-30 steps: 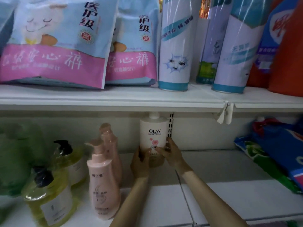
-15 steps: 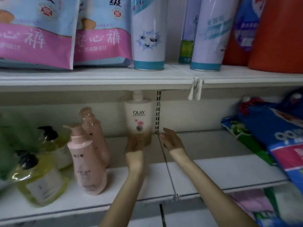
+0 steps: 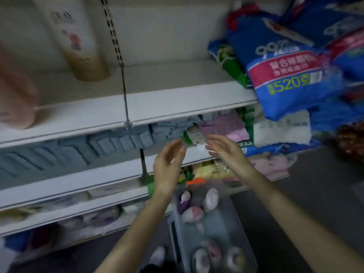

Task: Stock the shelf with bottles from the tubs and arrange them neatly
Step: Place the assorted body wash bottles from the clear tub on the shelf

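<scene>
left hand (image 3: 167, 164), right hand (image 3: 226, 152): empty, fingers loose | risk: hasty grab into tub (image 3: 224, 227) could topple the crowded bottles (image 3: 194, 213)

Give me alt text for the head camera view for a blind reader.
The left hand and right hand, open and empty, hover over a tub of bottles on the floor. A white bottle stands on the shelf above, blue bags piled at right.

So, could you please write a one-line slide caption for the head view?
Empty left hand and right hand hover above the tub of bottles; a white bottle stands on the shelf.
</scene>
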Available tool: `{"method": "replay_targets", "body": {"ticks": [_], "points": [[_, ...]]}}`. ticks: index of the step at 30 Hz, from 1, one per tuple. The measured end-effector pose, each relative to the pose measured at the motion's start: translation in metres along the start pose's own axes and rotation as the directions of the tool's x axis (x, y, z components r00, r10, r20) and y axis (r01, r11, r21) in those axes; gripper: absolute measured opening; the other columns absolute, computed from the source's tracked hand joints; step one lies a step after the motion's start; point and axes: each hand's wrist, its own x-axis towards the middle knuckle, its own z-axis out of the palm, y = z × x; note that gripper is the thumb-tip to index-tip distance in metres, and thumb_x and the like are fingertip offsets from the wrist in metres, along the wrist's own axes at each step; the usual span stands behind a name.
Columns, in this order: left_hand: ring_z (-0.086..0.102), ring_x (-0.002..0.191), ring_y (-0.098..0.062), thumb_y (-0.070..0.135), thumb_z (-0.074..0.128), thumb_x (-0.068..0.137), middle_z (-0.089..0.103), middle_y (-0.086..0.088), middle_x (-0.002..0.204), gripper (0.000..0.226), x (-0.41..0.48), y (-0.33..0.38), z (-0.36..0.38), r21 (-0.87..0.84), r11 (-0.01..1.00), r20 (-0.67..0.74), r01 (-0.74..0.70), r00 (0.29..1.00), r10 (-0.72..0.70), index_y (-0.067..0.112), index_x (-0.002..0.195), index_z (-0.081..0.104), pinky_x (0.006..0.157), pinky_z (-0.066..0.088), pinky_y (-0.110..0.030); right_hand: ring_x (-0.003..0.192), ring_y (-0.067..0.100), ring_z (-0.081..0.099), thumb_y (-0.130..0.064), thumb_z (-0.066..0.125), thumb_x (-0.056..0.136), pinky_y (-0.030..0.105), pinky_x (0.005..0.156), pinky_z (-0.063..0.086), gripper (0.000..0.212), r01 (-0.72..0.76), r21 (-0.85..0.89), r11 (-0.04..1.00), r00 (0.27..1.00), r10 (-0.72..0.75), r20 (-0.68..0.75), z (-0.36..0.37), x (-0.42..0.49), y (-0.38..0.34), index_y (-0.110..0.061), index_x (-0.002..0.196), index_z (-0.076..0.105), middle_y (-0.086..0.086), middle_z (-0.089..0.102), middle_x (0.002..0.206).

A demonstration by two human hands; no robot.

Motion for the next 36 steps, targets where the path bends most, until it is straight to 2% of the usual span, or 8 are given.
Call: {"method": "replay_targets", "body": {"ticks": [5,8,13,16,18,20,25,36], "points": [[0.066,0.097,-0.011,0.009,0.063,0.089,0.071,0.006,0.1,0.016,-0.053,-0.094,0.006,0.054,0.972,0.004,0.227,0.974,-0.228,0.02,0.1,0.067,0.099,0.049,-0.045,0.105,0.018,0.063,-0.01,0.057,0.092,0.032,0.088,0.051,0.02,-0.24,-0.064,0.969,0.97,0.236,-0.058,-0.053,-0.056,0.11,-0.023,0.106,0.063,0.006,0.066,0.113],[0.066,0.089,-0.007,0.009,0.065,0.087,0.074,0.015,0.088,0.02,-0.079,-0.15,0.006,0.07,0.934,0.003,0.35,0.936,-0.351,0.027,0.094,0.068,0.097,0.05,-0.045,0.1,0.018,0.06,-0.007,0.055,0.093,0.017,0.073,0.051,0.024,-0.416,0.033,0.909,0.905,0.417,-0.088,-0.06,-0.078,0.177,-0.012,0.116,0.058,0.013,0.061,0.123],[0.065,0.097,-0.018,0.011,0.067,0.086,0.074,0.005,0.096,0.016,-0.086,-0.234,0.022,0.065,0.866,0.01,0.496,0.867,-0.498,0.023,0.098,0.069,0.09,0.053,-0.039,0.095,0.024,0.058,-0.015,0.061,0.089,0.021,0.069,0.052,0.028,-0.583,0.283,0.762,0.775,0.626,-0.087,-0.053,-0.084,0.251,-0.01,0.115,0.052,0.022,0.055,0.128],[0.064,0.102,-0.015,0.007,0.06,0.091,0.071,0.0,0.105,0.02,-0.068,-0.278,0.04,0.051,0.851,0.047,0.523,0.849,-0.526,0.024,0.098,0.069,0.094,0.052,-0.038,0.094,0.023,0.06,-0.043,0.082,0.065,0.024,0.071,0.055,0.067,-0.56,0.367,0.743,0.77,0.63,-0.1,-0.051,-0.067,0.29,-0.01,0.114,0.052,0.016,0.06,0.119],[0.063,0.108,-0.014,0.009,0.059,0.093,0.07,0.003,0.111,0.021,-0.054,-0.304,0.053,0.049,0.852,0.083,0.521,0.848,-0.523,0.024,0.105,0.068,0.098,0.049,-0.037,0.097,0.025,0.062,-0.02,0.059,0.091,0.027,0.075,0.055,0.038,-0.537,0.358,0.764,0.784,0.609,-0.124,-0.05,-0.052,0.311,-0.006,0.125,0.05,0.021,0.058,0.126],[0.064,0.104,-0.015,0.009,0.057,0.093,0.07,0.004,0.105,0.02,-0.042,-0.325,0.067,0.011,0.845,0.101,0.535,0.84,-0.533,0.02,0.108,0.066,0.098,0.049,-0.035,0.097,0.024,0.064,-0.014,0.045,0.097,0.028,0.076,0.056,0.032,-0.518,0.336,0.787,0.793,0.589,-0.158,-0.049,-0.039,0.33,-0.006,0.127,0.051,0.018,0.061,0.12],[0.064,0.105,-0.014,0.015,0.054,0.095,0.07,-0.002,0.109,0.023,-0.028,-0.358,0.094,-0.084,0.803,0.17,0.59,0.802,-0.572,0.012,0.116,0.064,0.093,0.051,-0.031,0.079,0.018,0.067,-0.023,0.043,0.098,0.024,0.069,0.058,0.03,-0.521,0.271,0.809,0.801,0.574,-0.172,-0.052,-0.016,0.36,-0.009,0.12,0.057,0.006,0.066,0.089],[0.068,0.102,-0.017,0.02,0.058,0.094,0.072,-0.009,0.108,0.026,-0.025,-0.377,0.11,-0.229,0.65,0.219,0.724,0.689,-0.691,0.006,0.113,0.068,0.09,0.054,-0.025,0.074,0.008,0.069,-0.028,0.041,0.098,0.018,0.06,0.052,0.031,-0.488,0.042,0.872,0.856,0.487,-0.173,-0.054,-0.018,0.383,-0.019,0.122,0.059,0.007,0.07,0.099]]}}
